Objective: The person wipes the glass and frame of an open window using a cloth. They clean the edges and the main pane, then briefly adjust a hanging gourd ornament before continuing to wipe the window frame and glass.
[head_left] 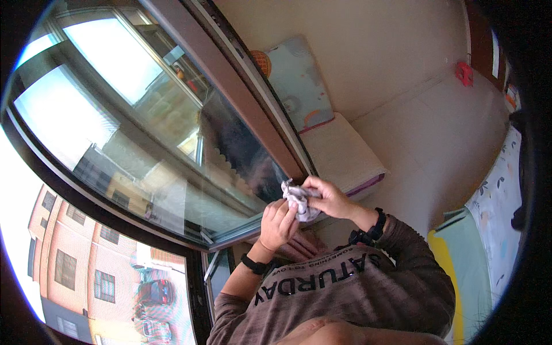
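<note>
A crumpled pale cloth with darker marks (302,202) is bunched between my two hands, close to the lower corner of an open, brown-framed window sash (241,95). My left hand (280,224) grips its left side, with the fingers curled against it. On the other side, my right hand (330,198) pinches the cloth between thumb and fingers. The glass pane (172,129) stretches up and left from my hands and carries reflections. Whether the cloth touches the frame cannot be told. Both wrists wear dark bands.
Beside the sash stand a pale padded block (340,155) and a patterned light-blue panel (297,82). A red object (464,73) lies near the far wall. Patterned fabric (496,207) hangs at right. Outside at lower left are a building (69,258) and parked cars (155,293).
</note>
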Motion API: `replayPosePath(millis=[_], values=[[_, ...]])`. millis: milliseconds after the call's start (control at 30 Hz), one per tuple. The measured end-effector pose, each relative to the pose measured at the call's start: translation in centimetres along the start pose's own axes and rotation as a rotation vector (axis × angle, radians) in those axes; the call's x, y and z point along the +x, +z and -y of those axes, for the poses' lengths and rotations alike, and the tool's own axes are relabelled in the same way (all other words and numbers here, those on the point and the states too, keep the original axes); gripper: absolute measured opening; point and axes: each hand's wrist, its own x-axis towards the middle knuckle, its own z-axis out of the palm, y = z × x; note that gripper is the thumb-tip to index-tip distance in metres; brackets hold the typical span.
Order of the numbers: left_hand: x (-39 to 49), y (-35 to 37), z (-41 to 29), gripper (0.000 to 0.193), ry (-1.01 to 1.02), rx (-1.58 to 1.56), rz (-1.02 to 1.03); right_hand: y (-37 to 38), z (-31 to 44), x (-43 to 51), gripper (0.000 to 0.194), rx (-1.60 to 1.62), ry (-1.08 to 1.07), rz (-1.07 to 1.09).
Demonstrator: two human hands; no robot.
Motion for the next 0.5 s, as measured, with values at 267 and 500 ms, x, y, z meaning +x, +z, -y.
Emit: replayPosePath(millis=[267,500], values=[[6.0,-0.4,0.6,0.078,-0.261,0.107,-0.244,-6.1,2.7,8.1,0.029,0.218,-0.125,-0.896],[8.3,4.1,-0.5,0.089,-0.252,0.268,-0.285,-7.5,-0.5,9.5,0.032,0.349,0.024,-0.232]])
